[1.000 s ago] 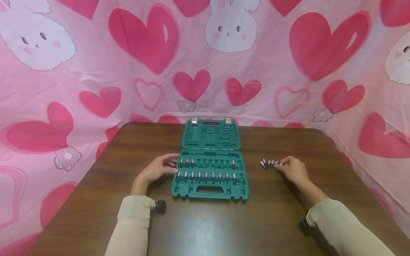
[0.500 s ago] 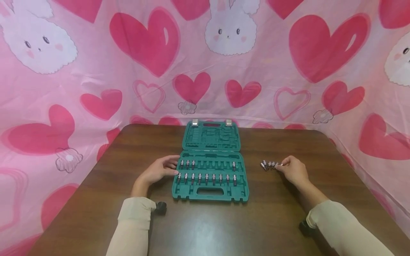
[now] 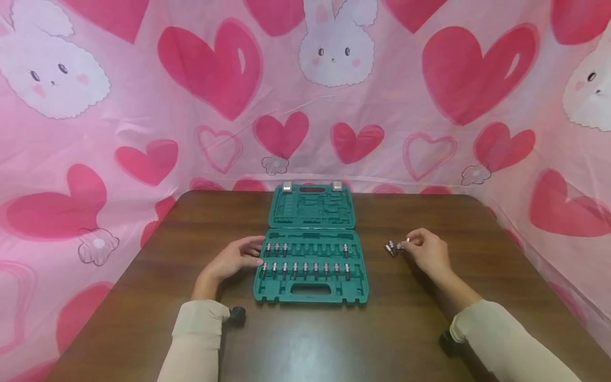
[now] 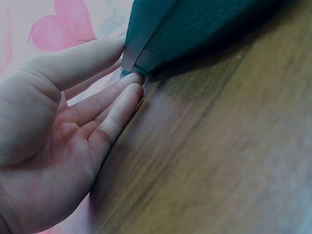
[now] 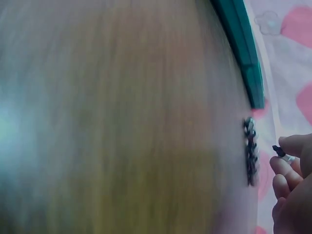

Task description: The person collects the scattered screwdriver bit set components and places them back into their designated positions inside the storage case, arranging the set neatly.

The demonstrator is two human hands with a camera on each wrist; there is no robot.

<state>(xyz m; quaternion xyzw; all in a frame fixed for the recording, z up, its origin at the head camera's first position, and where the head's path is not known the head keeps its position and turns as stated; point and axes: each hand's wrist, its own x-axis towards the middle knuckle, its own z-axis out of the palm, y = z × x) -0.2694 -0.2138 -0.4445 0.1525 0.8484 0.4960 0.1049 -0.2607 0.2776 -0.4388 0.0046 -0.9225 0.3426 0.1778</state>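
Observation:
A green plastic tool case point(image 3: 273, 296) lies open on the table, its lid toward the back. Silver bit sockets point(image 3: 316, 271) with dark tips fill the lower row; the upper row has some at its left and one at its right. My left hand point(image 3: 232, 265) touches the case's left side, fingers extended along the edge in the left wrist view point(image 4: 63, 122). To the right of the case, my right hand point(image 3: 431, 255) pinches one bit socket point(image 5: 280, 151) between thumb and fingers. Loose bit sockets point(image 3: 390, 248) lie beside that hand, partly hidden by it.
The brown wooden table point(image 3: 305, 345) extends around the case. A pink cloth point(image 3: 382, 95) with hearts and rabbits hangs behind it and along both sides. In the right wrist view, several loose sockets point(image 5: 251, 151) lie in a line near the case's corner.
My right hand has risen a little and shifted left, with a bit socket pinched in its fingers. The left hand stays at the case's side. The head view has shifted slightly.

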